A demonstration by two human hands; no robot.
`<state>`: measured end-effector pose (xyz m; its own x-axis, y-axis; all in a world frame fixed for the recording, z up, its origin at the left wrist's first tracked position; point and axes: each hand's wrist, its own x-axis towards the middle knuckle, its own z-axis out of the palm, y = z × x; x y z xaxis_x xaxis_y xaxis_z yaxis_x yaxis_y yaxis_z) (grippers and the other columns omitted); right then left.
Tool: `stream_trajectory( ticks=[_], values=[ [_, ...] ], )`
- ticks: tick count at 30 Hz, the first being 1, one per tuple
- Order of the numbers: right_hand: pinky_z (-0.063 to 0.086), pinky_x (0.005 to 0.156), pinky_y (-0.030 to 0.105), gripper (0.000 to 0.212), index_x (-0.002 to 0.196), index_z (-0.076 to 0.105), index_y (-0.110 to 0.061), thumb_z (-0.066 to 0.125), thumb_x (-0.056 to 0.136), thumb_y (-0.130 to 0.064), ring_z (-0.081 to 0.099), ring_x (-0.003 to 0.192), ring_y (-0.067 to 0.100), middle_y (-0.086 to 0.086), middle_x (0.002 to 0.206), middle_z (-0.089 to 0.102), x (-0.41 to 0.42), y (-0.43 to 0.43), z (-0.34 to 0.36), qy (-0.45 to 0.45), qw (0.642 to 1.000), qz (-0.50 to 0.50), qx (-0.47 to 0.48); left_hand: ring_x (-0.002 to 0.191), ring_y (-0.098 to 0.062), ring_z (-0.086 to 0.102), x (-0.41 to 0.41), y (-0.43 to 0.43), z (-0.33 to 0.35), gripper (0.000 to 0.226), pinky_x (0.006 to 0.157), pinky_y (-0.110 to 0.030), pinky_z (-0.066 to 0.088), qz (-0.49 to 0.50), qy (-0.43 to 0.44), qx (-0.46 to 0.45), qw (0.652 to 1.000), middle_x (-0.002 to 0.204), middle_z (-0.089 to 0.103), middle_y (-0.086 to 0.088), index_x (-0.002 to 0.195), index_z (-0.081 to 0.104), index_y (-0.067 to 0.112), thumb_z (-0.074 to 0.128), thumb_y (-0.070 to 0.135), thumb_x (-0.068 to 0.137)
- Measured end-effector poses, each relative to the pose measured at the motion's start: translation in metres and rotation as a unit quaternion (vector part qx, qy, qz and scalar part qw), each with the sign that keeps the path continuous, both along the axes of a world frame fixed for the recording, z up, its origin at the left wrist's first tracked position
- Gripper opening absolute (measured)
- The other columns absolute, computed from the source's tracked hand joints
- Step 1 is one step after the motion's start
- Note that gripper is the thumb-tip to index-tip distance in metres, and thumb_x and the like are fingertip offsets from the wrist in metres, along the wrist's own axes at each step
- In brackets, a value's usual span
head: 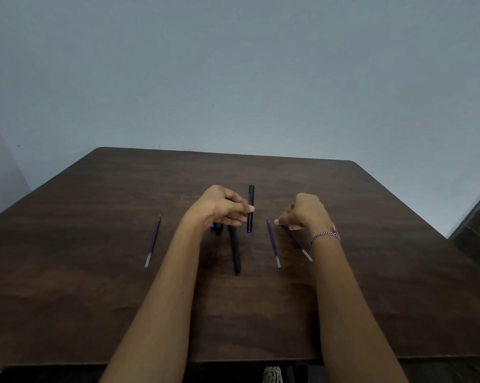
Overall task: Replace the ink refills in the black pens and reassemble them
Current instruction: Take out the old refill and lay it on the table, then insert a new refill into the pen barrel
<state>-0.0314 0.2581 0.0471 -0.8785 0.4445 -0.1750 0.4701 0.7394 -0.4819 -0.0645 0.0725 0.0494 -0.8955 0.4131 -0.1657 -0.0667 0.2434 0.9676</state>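
My left hand (222, 207) pinches a black pen barrel (250, 208) and holds it upright above the dark wooden table (95, 299). My right hand (305, 212) is closed on the upper end of a purple ink refill (298, 243), whose clear end slants down to the right onto the table. A second refill (273, 243) lies between my hands. A third refill (152, 241) lies far left. Another black pen (235, 251) rests on the table below my left hand. A small blue and black part (216, 227) is partly hidden under that hand.
The table's far edge (233, 153) meets a plain grey-blue wall. Its near edge runs along the bottom, under my forearms. A dark piece of furniture (479, 217) stands beyond the right edge. A red and white thread bracelet (326, 234) circles my right wrist.
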Motion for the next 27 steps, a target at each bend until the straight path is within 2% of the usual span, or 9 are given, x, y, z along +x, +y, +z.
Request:
stream_trajectory(
  ticks=[6,9,11,13,16,19,21,24,27],
  values=[
    [0.054,0.089,0.041,0.03,0.101,0.066,-0.002,0.077,0.075,-0.012,0.064,0.1,0.029,0.015,0.105,0.067,0.002,0.001,0.002,-0.002,1.0,0.02,0.005,0.056,-0.009,0.069,0.0,0.0,0.0,0.014,0.057,-0.024,0.059,-0.003,0.004,0.006,1.0,0.065,0.069,-0.003,0.078,0.065,0.007,0.078,0.008,0.073],
    [0.054,0.088,0.036,0.025,0.101,0.067,-0.002,0.073,0.078,-0.01,0.064,0.098,0.026,0.013,0.107,0.067,0.003,0.0,0.003,0.009,0.999,0.031,0.022,0.06,-0.01,0.069,-0.001,0.001,0.0,0.014,0.06,-0.026,0.06,-0.005,0.011,0.005,1.0,0.065,0.07,-0.001,0.077,0.065,0.009,0.078,0.009,0.072],
    [0.053,0.073,0.024,0.021,0.1,0.07,-0.004,0.07,0.08,-0.01,0.064,0.083,0.015,0.008,0.102,0.069,0.005,-0.001,0.007,0.062,0.997,0.037,0.02,0.06,-0.01,0.069,-0.001,0.0,0.0,0.015,0.06,-0.027,0.06,-0.008,0.013,0.008,1.0,0.063,0.07,0.001,0.077,0.065,0.01,0.079,0.009,0.071],
    [0.042,0.059,0.012,0.022,0.103,0.071,-0.006,0.068,0.082,-0.011,0.056,0.068,0.004,0.005,0.094,0.069,0.007,-0.002,0.01,0.161,0.986,0.042,-0.004,0.06,-0.01,0.069,-0.001,-0.001,-0.001,0.016,0.059,-0.027,0.06,-0.011,0.013,0.008,1.0,0.062,0.07,0.002,0.077,0.066,0.01,0.08,0.009,0.07],
    [0.04,0.065,0.006,0.024,0.106,0.07,-0.006,0.065,0.082,-0.009,0.056,0.07,0.002,0.005,0.093,0.071,0.008,-0.005,0.016,0.337,0.941,0.024,-0.032,0.061,-0.01,0.07,0.0,-0.002,-0.001,0.016,0.059,-0.027,0.059,-0.014,0.021,0.013,1.0,0.061,0.07,0.003,0.077,0.066,0.011,0.08,0.009,0.07],
    [0.041,0.062,-0.002,0.023,0.103,0.071,-0.007,0.065,0.082,-0.009,0.055,0.063,0.0,0.005,0.082,0.07,0.007,-0.01,0.024,0.475,0.873,-0.013,-0.107,0.061,-0.01,0.07,0.0,-0.002,-0.001,0.016,0.058,-0.027,0.059,-0.016,0.029,0.019,0.999,0.063,0.07,0.002,0.077,0.066,0.011,0.081,0.008,0.069],
    [0.046,0.067,0.004,0.022,0.102,0.071,-0.009,0.067,0.081,-0.011,0.057,0.064,0.002,0.0,0.076,0.067,0.009,-0.012,0.029,0.525,0.827,-0.029,-0.201,0.06,-0.01,0.07,0.0,-0.002,-0.001,0.017,0.056,-0.025,0.059,-0.018,0.029,0.018,0.999,0.066,0.07,0.0,0.077,0.066,0.011,0.081,0.008,0.069],
    [0.055,0.077,0.022,0.016,0.095,0.072,-0.011,0.068,0.08,-0.007,0.063,0.071,0.008,-0.009,0.072,0.069,0.013,-0.013,0.034,0.562,0.758,-0.044,-0.329,0.059,-0.01,0.069,0.001,-0.001,0.0,0.016,0.054,-0.024,0.058,-0.025,0.03,0.009,0.999,0.067,0.07,-0.001,0.077,0.066,0.01,0.08,0.007,0.069],
    [0.055,0.068,0.019,0.015,0.094,0.07,-0.008,0.067,0.08,-0.001,0.064,0.066,0.005,-0.015,0.069,0.072,0.014,-0.011,0.036,0.586,0.702,-0.053,-0.401,0.057,-0.009,0.069,0.002,0.0,0.0,0.016,0.049,-0.021,0.055,-0.041,0.028,-0.01,0.999,0.066,0.07,-0.002,0.076,0.066,0.01,0.08,0.006,0.07]
  ],
)
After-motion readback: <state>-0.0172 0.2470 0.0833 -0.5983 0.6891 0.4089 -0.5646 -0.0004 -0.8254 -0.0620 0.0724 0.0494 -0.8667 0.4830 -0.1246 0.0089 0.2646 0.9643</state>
